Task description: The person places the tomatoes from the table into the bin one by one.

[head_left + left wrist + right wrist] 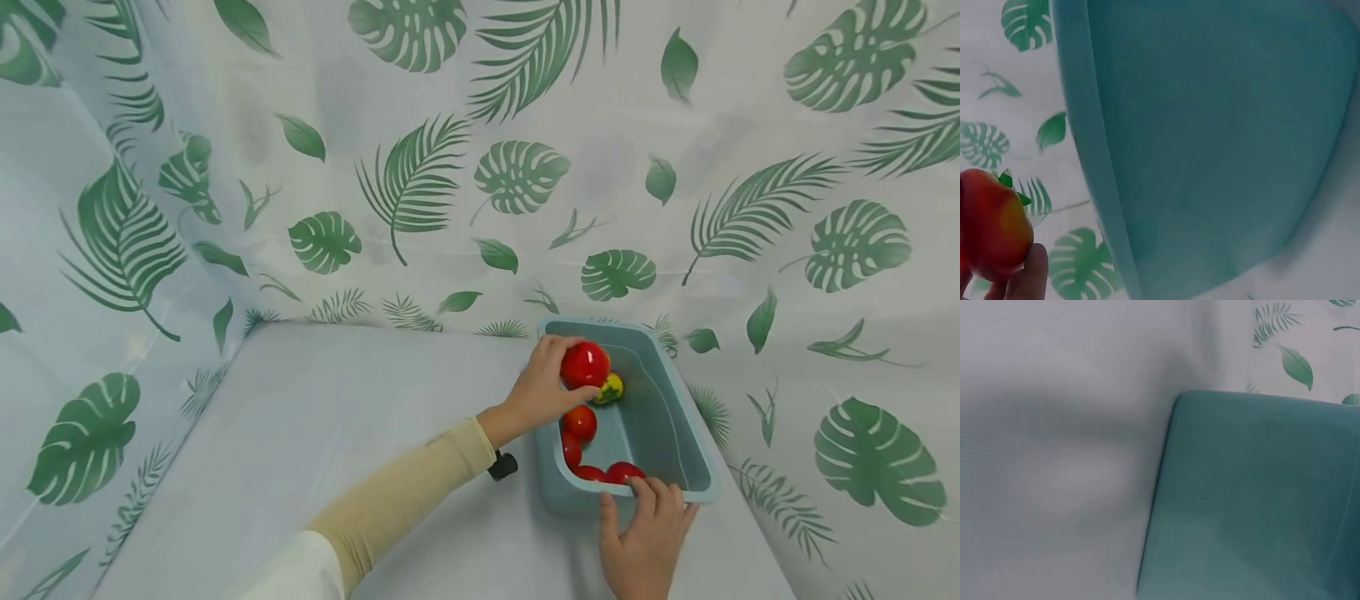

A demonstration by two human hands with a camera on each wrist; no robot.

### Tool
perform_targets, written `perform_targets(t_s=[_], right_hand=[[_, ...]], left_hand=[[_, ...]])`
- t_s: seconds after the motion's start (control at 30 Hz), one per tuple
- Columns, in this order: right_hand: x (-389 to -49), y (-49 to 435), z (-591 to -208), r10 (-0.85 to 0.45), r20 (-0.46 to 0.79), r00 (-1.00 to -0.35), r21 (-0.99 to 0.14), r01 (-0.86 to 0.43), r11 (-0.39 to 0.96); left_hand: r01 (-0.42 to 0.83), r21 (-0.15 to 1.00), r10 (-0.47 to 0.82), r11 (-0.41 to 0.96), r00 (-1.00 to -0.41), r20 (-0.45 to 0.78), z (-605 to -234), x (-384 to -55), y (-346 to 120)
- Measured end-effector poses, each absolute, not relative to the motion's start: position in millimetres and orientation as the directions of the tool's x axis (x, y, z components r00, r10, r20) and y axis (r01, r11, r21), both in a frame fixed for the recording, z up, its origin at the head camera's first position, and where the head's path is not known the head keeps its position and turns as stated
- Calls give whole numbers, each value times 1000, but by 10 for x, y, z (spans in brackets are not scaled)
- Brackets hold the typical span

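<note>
My left hand (543,387) holds a shiny red tomato (585,365) over the left side of a blue-green plastic bin (678,392). In the left wrist view the tomato (997,228) shows an orange-yellow patch and a green stem top, with fingertips (1034,269) against it. At the bin's near rim, my right hand (647,537) grips the edge, fingers over the top and thumb on the outside. Inside lie several red tomatoes (580,423) and a yellow vegetable (610,388) with a green top, partly hidden. The right wrist view shows only the bin's outer wall (1247,500), no hand.
The bin stands on a pale grey table (390,383), near its right edge. Behind and beside it hangs a white curtain (435,242) printed with green leaves. A small black device (502,466) shows under my left wrist.
</note>
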State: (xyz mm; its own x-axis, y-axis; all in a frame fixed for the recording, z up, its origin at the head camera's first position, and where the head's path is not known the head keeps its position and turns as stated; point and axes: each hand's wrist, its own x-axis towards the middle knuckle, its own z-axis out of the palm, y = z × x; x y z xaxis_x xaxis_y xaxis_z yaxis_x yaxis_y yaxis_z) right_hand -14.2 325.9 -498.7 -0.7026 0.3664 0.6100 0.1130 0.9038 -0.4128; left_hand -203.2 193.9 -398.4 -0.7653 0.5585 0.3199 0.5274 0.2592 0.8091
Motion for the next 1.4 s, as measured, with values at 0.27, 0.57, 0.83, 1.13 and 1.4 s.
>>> perform_targets(t_s=[0.27,0.57,0.83,1.13,1.4], right_hand=[[-233,3234,-5006,306,668,-678,-393,28,919],[-237,3192,-5033,298,665,-685,-395,17,919],[-312,3193,-5015,280,666,-691,-395,-8,919],[-317,3360,-4990,342,657,-671,-444,22,896],[-471,3219,-4688,376,772,-512,-505,-135,853]], left_hand=[[562,777,596,282,-737,317,-4044,-1973,1982],[584,752,626,306,-718,304,-4156,-1979,1845],[558,764,579,324,-756,306,-4221,-2060,1628],[634,698,557,333,-730,397,-4126,-2103,1251],[635,579,445,512,-772,454,-3916,-2356,268]])
